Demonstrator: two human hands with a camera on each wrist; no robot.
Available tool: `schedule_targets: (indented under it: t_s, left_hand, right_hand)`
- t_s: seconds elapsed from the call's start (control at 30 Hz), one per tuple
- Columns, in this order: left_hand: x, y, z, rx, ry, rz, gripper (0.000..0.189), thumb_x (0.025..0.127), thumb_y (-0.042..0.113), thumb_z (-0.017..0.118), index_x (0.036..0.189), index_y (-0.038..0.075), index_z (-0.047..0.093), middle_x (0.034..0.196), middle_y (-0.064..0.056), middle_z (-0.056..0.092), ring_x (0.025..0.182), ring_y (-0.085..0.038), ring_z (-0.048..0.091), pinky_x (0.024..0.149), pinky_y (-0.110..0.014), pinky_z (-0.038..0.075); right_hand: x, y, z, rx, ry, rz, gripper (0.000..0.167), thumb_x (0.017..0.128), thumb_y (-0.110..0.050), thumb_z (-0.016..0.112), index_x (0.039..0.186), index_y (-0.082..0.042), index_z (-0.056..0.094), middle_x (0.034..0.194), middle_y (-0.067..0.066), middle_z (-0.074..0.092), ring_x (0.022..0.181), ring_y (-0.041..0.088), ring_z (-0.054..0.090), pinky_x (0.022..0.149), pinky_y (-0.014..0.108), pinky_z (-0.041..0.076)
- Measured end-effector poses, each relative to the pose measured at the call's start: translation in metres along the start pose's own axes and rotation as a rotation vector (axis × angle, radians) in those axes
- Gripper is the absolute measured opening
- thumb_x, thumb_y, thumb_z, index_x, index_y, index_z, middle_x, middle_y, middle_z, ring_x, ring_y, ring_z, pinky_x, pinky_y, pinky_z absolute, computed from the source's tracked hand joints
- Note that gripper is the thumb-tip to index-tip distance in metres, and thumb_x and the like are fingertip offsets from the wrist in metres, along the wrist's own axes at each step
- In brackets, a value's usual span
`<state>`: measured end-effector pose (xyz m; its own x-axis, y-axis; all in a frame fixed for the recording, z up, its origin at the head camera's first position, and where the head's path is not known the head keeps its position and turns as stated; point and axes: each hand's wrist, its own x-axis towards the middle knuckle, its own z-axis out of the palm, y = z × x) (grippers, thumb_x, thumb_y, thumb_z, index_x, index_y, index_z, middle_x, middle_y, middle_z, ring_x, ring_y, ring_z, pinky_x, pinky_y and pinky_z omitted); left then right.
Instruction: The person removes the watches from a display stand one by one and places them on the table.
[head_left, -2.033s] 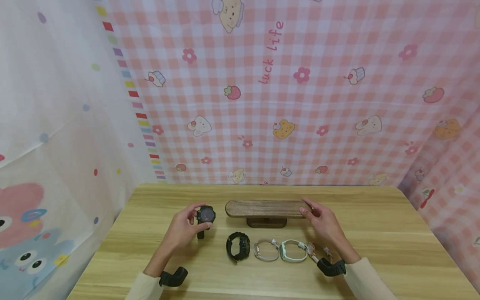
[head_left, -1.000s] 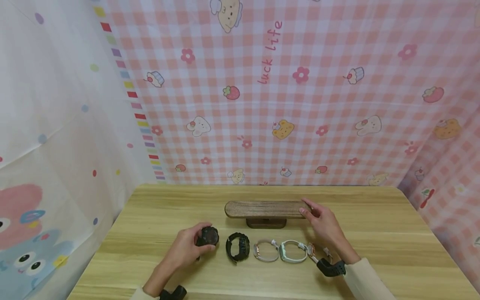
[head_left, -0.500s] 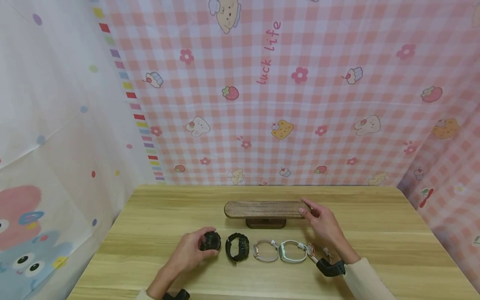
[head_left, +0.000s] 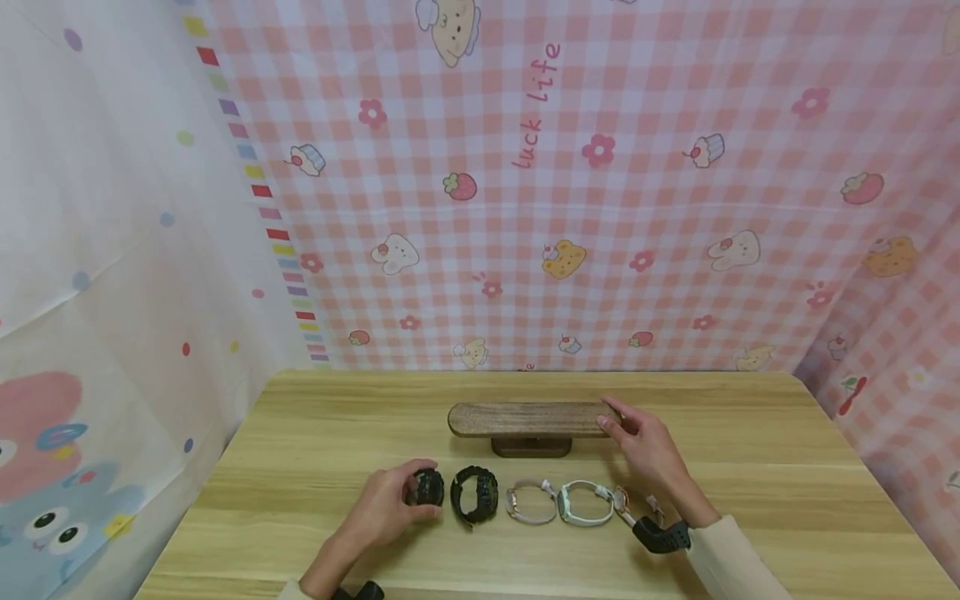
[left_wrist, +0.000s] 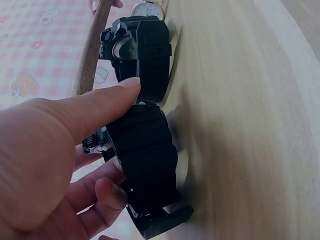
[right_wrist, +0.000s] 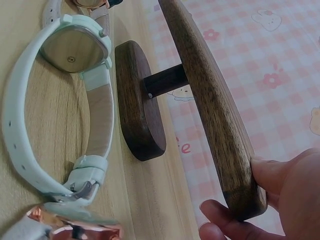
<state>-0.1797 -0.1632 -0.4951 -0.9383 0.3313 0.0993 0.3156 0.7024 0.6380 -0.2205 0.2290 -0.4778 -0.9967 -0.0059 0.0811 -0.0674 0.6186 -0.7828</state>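
My left hand (head_left: 384,504) grips a black watch (head_left: 430,487) at the left end of a row of watches. In the left wrist view its black strap (left_wrist: 145,150) shows, with the thumb on the upper end and the other fingers behind. Just to its right stands a second black watch (head_left: 486,496). My right hand (head_left: 648,450) pinches the right end of a dark wooden watch stand (head_left: 525,419), thumb on one side and fingers below. The stand's base (right_wrist: 137,100) and short post appear in the right wrist view, its bar bearing nothing.
Farther right in the row lie a pale-strapped watch (head_left: 534,521), a mint-green watch (head_left: 587,522) and a rose-gold watch (head_left: 622,500), close to the right wrist's camera (head_left: 660,537). Patterned cloth (head_left: 480,250) hangs behind the wooden table (head_left: 337,400).
My left hand has brought the black watch from beside the stand's left end toward me and slightly right, to the row, turning it on the way. The right hand stays on the stand.
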Motion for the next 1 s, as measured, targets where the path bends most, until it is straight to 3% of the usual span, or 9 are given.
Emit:
schedule_targets:
  t_s: [0.57,1.0]
  left_hand:
    - [0.0003,-0.0020,0.0021,0.033,0.016,0.000,0.066,0.072,0.030,0.088,0.129,0.008,0.063,0.084,0.002,0.064,0.061,-0.003,0.046,0.058,-0.021,0.043]
    - [0.0002,-0.0022,-0.0003,0.014,-0.019,-0.008,0.069,0.074,0.033,0.087,0.133,0.009,0.061,0.085,0.003,0.063,0.060,-0.003,0.046,0.055,-0.022,0.042]
  right_hand:
    - [0.0007,-0.0008,-0.0008,-0.010,0.000,-0.018,0.050,0.101,-0.032,0.059,0.144,-0.010,0.052,0.128,0.025,0.063,0.108,0.032,0.064,0.076,0.035,0.049]
    - [0.0007,0.0014,0.0000,-0.009,-0.001,-0.014,0.050,0.100,-0.034,0.061,0.143,-0.009,0.053,0.116,0.021,0.067,0.091,0.022,0.060,0.069,0.032,0.045]
